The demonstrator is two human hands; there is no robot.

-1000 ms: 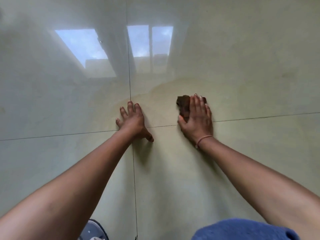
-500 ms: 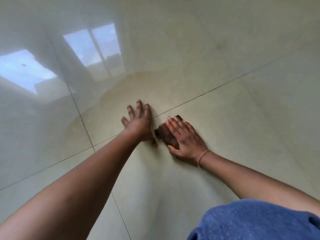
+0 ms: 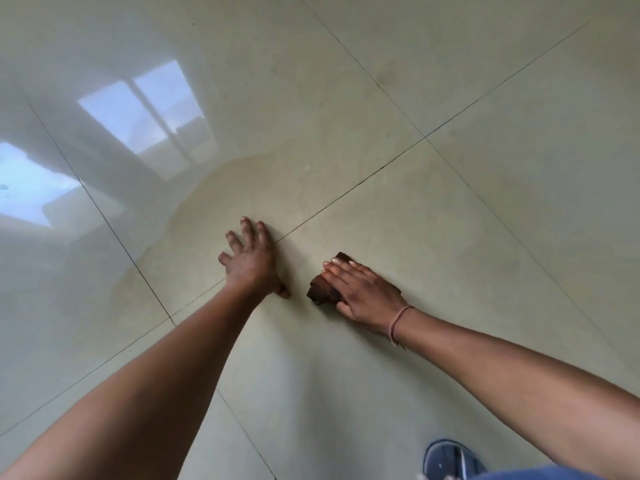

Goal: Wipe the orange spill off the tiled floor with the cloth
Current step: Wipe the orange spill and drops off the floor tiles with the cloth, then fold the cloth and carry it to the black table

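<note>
We lean over the tiled floor (image 3: 485, 202) w/ both arms out. Our left hand (image 3: 249, 261) lies palm-down on the tile, fingers spread apart & straight, thumb out to the side, holding nothing. Our right hand (image 3: 363, 292) lies flat on the cloth (image 3: 323, 289), fingers straight & close together, pressing it onto the floor. The cloth is dark brown & bunched; only its left end and a corner past the fingertips show, the rest is under the palm. It sits just right of the left thumb, not touching it. The spill (image 3: 242, 188) shows as a faint tan film w/ a curved edge, spreading up & left from the left hand across the grout lines; the cloth is at its lower right side. A thin cord bracelet (image 3: 398, 320) circles the right wrist. A window reflection (image 3: 149, 116) shines on the glossy tile upper left. A blue-grey shoe (image 3: 450, 459) shows at the bottom, near blue fabric (image 3: 519, 474).
</note>
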